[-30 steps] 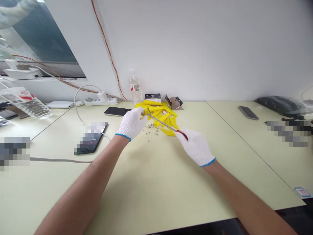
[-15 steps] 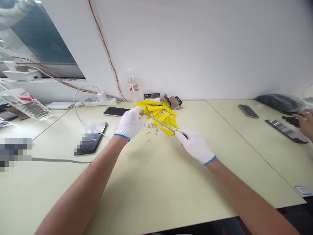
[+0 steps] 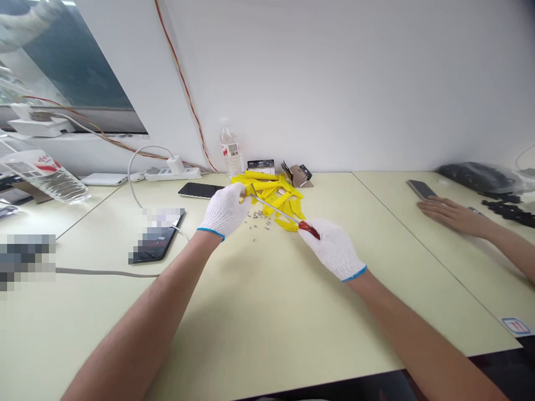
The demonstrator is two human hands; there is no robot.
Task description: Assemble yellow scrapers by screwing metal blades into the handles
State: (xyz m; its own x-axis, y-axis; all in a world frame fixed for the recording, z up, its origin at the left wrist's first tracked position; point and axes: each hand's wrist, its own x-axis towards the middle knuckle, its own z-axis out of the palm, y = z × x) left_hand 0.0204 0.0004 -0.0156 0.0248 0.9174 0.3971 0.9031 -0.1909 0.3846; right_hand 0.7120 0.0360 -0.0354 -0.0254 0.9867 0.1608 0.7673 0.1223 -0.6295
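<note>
My left hand [image 3: 228,209], in a white knit glove with a blue cuff, is closed on a small yellow plastic part [image 3: 249,190]. The fingers cover much of that part. In my gloved right hand [image 3: 332,248] is a screwdriver with a red handle [image 3: 309,229]. Its long metal shaft [image 3: 278,209] slants up and left, with the tip at the yellow part; I cannot tell whether it sits in a screw. Behind and below the shaft lies a pile of yellow plastic pieces [image 3: 267,176]. Small metal screws [image 3: 258,214] are scattered in front of the pile.
A water bottle [image 3: 231,150] and small cards [image 3: 298,175] stand by the wall. Phones [image 3: 198,190] and a tablet-like device [image 3: 161,239] with a white cable lie at left. At right, another person's hand [image 3: 451,216] rests near a grey phone [image 3: 419,188].
My right hand has shifted on the screwdriver, so more of the red handle shows. My left hand stays nearly still. The other person's hand has reached left to the grey phone.
</note>
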